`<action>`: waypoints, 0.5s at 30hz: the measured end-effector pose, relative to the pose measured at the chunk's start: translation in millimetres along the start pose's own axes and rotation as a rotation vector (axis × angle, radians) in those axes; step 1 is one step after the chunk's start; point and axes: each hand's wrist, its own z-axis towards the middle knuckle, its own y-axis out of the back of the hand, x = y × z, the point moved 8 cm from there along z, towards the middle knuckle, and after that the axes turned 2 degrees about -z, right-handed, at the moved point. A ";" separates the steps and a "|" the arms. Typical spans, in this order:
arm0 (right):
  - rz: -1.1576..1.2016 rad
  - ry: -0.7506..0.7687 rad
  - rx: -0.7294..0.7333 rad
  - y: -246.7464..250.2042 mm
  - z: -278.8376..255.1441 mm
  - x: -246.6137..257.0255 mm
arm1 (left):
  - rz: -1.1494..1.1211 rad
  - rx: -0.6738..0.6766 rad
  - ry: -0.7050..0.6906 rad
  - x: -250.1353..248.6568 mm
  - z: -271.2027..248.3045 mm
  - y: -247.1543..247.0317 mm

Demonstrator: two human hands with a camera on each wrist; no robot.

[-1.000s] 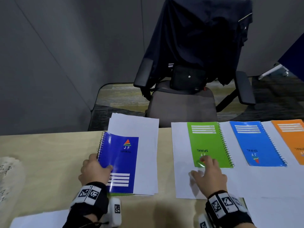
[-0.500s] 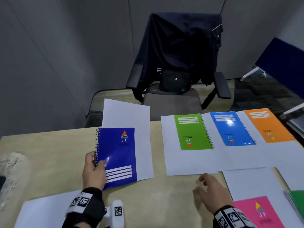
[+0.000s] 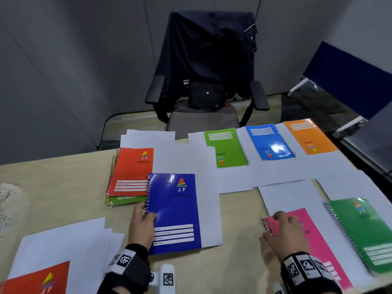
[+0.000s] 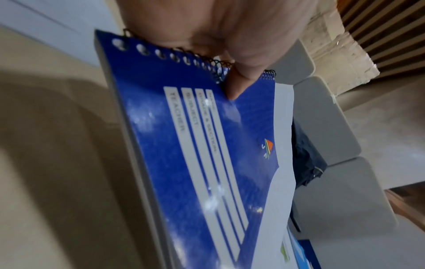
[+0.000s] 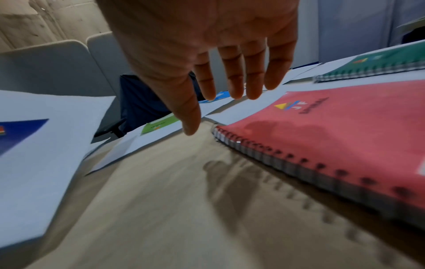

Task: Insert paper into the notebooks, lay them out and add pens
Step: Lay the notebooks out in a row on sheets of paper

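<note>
My left hand [image 3: 143,221] grips a dark blue spiral notebook [image 3: 176,209] at its spiral edge. The thumb [image 4: 239,80] lies on the cover [image 4: 195,145] and the fingers are hidden beneath. A white sheet [image 3: 210,209] sticks out of its right side. My right hand [image 3: 283,229] hovers over the top left corner of a pink notebook [image 3: 316,242]. Its fingers [image 5: 232,78] are straight and hold nothing, just above the pink notebook [image 5: 333,136]. No pens are in view.
A red notebook [image 3: 131,170] tops a stack at the left. Green [image 3: 224,147], light blue [image 3: 269,141] and orange [image 3: 307,136] notebooks lie on sheets at the back. A dark green notebook [image 3: 364,230] lies right, loose sheets [image 3: 63,240] near left. A chair [image 3: 203,115] stands behind.
My left hand has carried the blue notebook with its sheet off the stack, to the right and nearer, uncovering the red one. My right hand left the green notebook and came back to the pink one.
</note>
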 end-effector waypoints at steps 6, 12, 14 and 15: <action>-0.020 -0.028 0.090 -10.9 -8.8 -27.4 | 0.058 0.082 0.022 35.7 -25.9 -41.3; -0.055 -0.013 0.147 -22.9 -10.7 -36.6 | 0.197 0.121 0.096 75.7 -55.4 -77.5; -0.059 0.001 0.147 -21.6 -8.2 -36.9 | 0.261 0.099 0.118 82.5 -66.9 -79.7; -0.058 0.003 0.147 -20.2 -6.7 -37.7 | 0.296 0.088 0.132 86.4 -70.9 -79.3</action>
